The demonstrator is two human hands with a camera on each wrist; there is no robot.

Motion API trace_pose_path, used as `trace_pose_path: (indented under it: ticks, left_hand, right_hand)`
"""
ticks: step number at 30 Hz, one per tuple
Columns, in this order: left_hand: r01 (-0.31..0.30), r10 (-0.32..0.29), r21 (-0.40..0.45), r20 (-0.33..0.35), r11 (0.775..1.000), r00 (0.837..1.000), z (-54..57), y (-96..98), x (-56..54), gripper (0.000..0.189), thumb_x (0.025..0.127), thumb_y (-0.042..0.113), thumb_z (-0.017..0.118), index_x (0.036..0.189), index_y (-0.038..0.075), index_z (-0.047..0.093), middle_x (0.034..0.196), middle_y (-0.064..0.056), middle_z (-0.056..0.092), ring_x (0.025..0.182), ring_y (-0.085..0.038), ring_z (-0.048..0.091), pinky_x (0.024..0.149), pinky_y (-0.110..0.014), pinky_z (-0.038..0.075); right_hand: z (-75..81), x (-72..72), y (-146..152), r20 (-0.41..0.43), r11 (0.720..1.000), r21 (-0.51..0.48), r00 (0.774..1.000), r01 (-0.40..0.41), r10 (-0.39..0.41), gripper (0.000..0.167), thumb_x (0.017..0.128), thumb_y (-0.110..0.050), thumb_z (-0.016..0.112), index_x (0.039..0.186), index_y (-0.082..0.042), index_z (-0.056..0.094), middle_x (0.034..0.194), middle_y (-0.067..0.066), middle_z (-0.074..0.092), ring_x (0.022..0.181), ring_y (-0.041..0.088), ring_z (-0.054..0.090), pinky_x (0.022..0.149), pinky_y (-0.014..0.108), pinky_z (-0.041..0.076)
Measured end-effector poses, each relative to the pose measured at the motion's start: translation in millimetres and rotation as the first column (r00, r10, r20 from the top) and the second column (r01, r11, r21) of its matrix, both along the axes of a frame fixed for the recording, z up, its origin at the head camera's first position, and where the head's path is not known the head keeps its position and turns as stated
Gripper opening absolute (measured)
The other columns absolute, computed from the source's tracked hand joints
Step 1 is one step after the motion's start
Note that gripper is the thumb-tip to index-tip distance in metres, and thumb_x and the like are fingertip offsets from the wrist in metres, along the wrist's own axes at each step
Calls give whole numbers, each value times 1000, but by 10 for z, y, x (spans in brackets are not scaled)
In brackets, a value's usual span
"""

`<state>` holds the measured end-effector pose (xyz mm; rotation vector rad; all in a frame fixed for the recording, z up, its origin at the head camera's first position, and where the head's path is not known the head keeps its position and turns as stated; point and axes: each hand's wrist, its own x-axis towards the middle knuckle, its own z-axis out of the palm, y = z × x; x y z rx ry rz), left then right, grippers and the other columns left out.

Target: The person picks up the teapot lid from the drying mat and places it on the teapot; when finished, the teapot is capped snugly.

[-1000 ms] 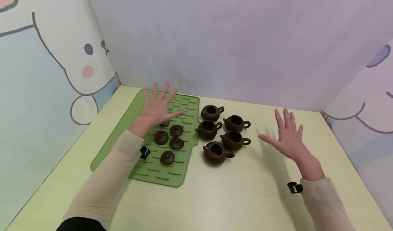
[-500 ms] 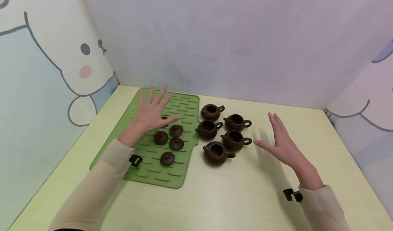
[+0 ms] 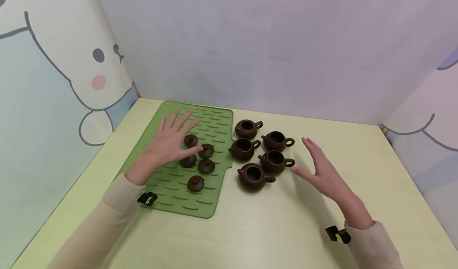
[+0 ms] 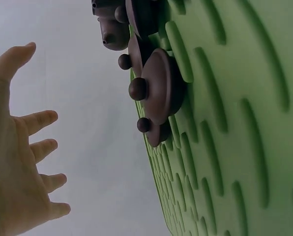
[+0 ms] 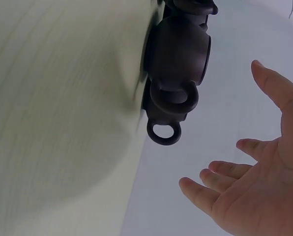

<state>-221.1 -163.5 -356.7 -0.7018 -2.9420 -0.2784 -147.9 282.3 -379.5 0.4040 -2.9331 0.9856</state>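
My left hand (image 3: pixel 166 144) hovers above the green mat with its fingers spread, holding nothing. Beneath and beside it lie several small dark brown teapot lids, among them one lid (image 3: pixel 195 183) nearest me and another lid (image 4: pixel 159 86) large in the left wrist view. To the right of the mat stand several lidless brown teapots, such as the front teapot (image 3: pixel 252 177) and the teapot (image 3: pixel 275 161) behind it, their handles facing right. My right hand (image 3: pixel 323 177) is in the air just right of the teapot handles, fingers extended, thumb apart, with nothing in it.
The green ridged mat (image 3: pixel 179 197) covers the left part of the pale wooden table (image 3: pixel 272 229). A plain light wall (image 3: pixel 250 54) closes off the back, and a cartoon-printed panel (image 3: pixel 46 102) stands along the left side.
My left hand has come down and toward me over the lids. My right hand has turned sideways and moved left, closer to the teapots. The lids and teapots have stayed in place.
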Motion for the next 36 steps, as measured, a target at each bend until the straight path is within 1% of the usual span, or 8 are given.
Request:
trace_pose_path:
  ticks: [5,12,19,21,26,29,33,36]
  left_hand:
    - [24,-24,17,6,1000,1000,-46,-40,91,87,89,63,61,158,21,29,169,-7,10,154,-43,5,122,-67,11]
    - [46,-47,49,35,998,998,-119,-62,227,79,88,58,67,151,17,44,167,-10,19,153,-44,15,119,-65,24]
    - [38,-47,106,85,994,995,-152,-50,371,76,87,56,70,148,18,48,165,-8,27,150,-39,27,109,-63,41]
    - [30,-43,119,108,992,993,-160,-36,419,74,87,55,71,148,20,48,163,-8,29,148,-38,32,100,-59,49]
    - [15,-43,169,162,985,986,-177,-23,505,69,87,53,72,145,20,51,159,-8,36,143,-37,39,95,-56,53]
    - [16,-52,196,183,980,982,-190,-25,529,69,86,50,73,144,18,53,156,-9,41,141,-37,42,102,-58,49]
    - [42,-83,219,182,975,980,-217,-18,556,70,84,45,77,143,16,53,147,-11,49,134,-37,49,105,-58,47]
    - [54,-97,221,191,974,977,-246,-8,579,68,83,41,81,140,15,54,140,-11,53,125,-33,56,100,-53,51]
  right_hand:
    - [-6,40,-38,0,1000,-14,1000,-10,10,90,93,-39,70,161,-20,15,166,16,16,150,45,21,112,70,27]
    - [8,111,-116,13,999,-39,999,-34,34,81,94,-34,69,159,-15,24,162,18,26,143,46,36,112,63,36]
    - [6,156,-178,-40,995,-83,998,-60,57,68,93,-26,72,151,-9,40,151,16,43,138,39,44,107,52,44]
    - [-8,173,-185,-53,993,-93,996,-70,65,64,93,-23,73,148,-8,44,147,16,47,134,39,48,105,50,46]
    - [-48,183,-208,-77,990,-104,994,-90,82,55,91,-17,74,140,-5,52,136,16,55,120,37,59,98,48,53]
    - [-58,181,-225,-79,989,-112,993,-93,85,50,91,-16,74,135,-4,56,131,15,59,112,36,62,94,46,56]
    - [-70,179,-245,-48,986,-128,994,-102,96,46,91,-15,73,133,-4,58,130,14,60,110,35,64,94,44,57]
    - [-81,185,-267,-9,984,-144,994,-110,109,43,92,-16,73,131,-4,59,130,14,61,111,35,65,95,45,57]
